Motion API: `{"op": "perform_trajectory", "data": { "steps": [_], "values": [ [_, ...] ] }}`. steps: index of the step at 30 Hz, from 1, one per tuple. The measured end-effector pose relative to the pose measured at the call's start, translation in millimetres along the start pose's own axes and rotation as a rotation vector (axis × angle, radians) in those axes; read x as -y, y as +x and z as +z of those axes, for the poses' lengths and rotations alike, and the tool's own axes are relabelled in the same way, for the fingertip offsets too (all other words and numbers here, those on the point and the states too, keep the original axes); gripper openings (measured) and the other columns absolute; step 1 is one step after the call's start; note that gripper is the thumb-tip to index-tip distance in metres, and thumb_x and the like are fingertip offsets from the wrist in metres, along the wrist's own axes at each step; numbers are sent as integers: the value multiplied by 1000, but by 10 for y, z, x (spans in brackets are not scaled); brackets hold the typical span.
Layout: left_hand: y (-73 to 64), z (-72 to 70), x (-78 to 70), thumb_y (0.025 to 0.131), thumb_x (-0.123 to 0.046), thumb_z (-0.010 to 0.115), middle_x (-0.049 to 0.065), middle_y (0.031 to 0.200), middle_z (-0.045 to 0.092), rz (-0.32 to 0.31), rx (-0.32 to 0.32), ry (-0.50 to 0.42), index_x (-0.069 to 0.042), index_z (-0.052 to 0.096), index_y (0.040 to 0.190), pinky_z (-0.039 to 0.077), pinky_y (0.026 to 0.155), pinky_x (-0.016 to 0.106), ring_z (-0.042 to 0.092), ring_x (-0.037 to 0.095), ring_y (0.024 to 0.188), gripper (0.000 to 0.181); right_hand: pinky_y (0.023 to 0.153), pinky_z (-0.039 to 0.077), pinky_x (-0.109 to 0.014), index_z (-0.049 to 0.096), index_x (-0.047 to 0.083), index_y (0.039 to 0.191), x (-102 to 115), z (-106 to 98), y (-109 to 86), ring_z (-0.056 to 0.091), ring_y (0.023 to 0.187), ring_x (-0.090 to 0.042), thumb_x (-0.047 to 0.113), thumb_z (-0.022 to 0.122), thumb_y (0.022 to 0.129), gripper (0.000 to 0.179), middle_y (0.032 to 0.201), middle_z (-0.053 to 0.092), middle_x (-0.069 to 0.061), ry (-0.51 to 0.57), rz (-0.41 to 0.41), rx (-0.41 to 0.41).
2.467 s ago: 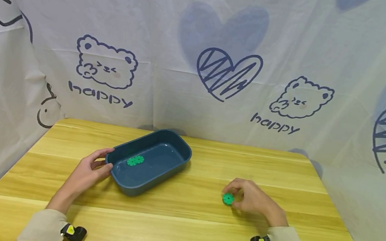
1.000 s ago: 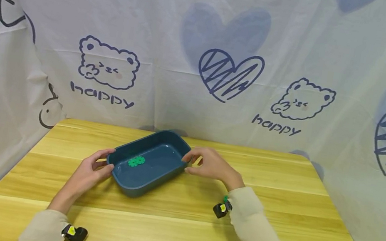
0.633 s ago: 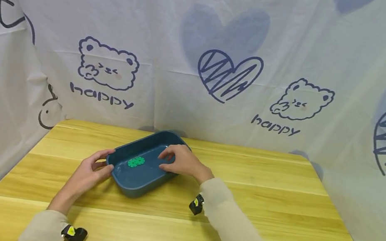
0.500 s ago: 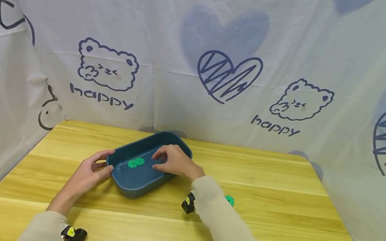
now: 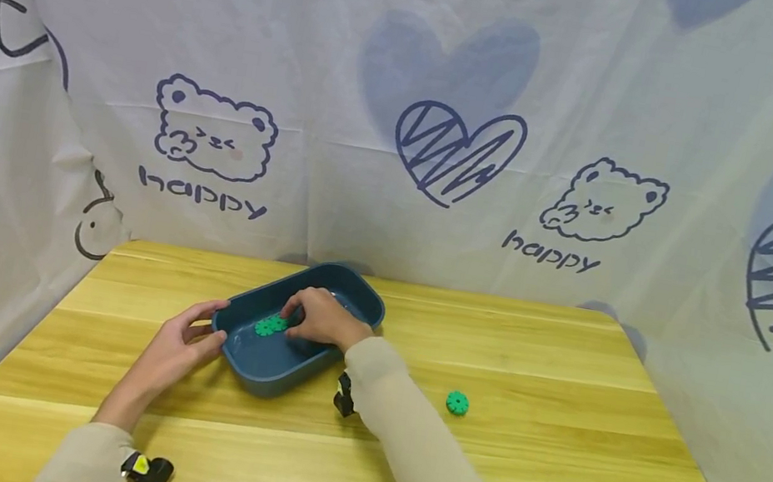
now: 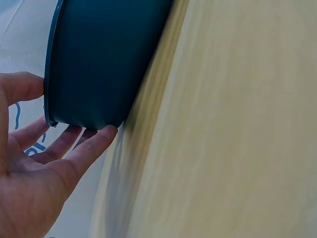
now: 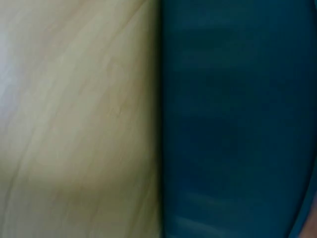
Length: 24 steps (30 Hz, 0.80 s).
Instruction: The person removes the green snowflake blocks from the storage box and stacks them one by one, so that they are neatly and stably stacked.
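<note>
A dark blue rectangular plastic box stands on the wooden table, slanted away to the right. My left hand grips its near left end, with the thumb at the rim and the fingers against the outer wall. Inside lie two green notched discs, like interlocking snowflake toy pieces, side by side and overlapping. My right hand reaches into the box, its bent fingertips right at the right-hand disc's edge. Another green disc lies on the table to the right. The right wrist view shows mostly the blurred box wall.
A light wooden table carries everything. Behind and at both sides hangs a white cloth with hearts, bear faces and lettering. A black camera sits on the left wrist, another on the right.
My right hand has left the loose disc on the table and moved left over the rim, down to the discs in the box. My left hand and the box have stayed put.
</note>
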State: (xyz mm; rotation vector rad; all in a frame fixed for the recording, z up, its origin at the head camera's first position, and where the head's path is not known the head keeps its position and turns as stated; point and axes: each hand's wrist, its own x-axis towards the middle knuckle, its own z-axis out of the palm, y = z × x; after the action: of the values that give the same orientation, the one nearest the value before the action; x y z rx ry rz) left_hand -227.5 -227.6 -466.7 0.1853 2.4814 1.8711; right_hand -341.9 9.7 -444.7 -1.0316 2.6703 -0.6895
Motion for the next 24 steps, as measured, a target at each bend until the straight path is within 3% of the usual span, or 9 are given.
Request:
{"op": "perform_trajectory", "data": {
  "steps": [10, 18, 24],
  "values": [
    [-4, -13, -3, 105, -13, 59, 26, 154, 39, 7, 3, -13, -3, 36, 158, 57, 91, 18, 47, 45, 140, 58, 91, 55, -24, 77, 16, 122, 57, 62, 90, 64, 102, -14, 17, 80, 91, 31, 121, 74, -2, -24, 49, 21],
    [-5, -7, -6, 105, -13, 59, 26, 154, 40, 8, 2, -8, -3, 36, 158, 57, 89, 16, 47, 45, 140, 58, 99, 55, -27, 77, 15, 121, 79, 69, 117, 66, 114, -18, 12, 79, 92, 30, 126, 74, -2, -73, 41, 25],
    [-5, -10, 3, 105, -13, 59, 26, 154, 40, 5, 0, -3, -4, 36, 158, 57, 88, 16, 48, 44, 140, 58, 92, 57, -23, 77, 11, 119, 70, 60, 119, 69, 104, -14, 10, 80, 90, 29, 117, 77, -3, -62, 39, 34]
  ]
}}
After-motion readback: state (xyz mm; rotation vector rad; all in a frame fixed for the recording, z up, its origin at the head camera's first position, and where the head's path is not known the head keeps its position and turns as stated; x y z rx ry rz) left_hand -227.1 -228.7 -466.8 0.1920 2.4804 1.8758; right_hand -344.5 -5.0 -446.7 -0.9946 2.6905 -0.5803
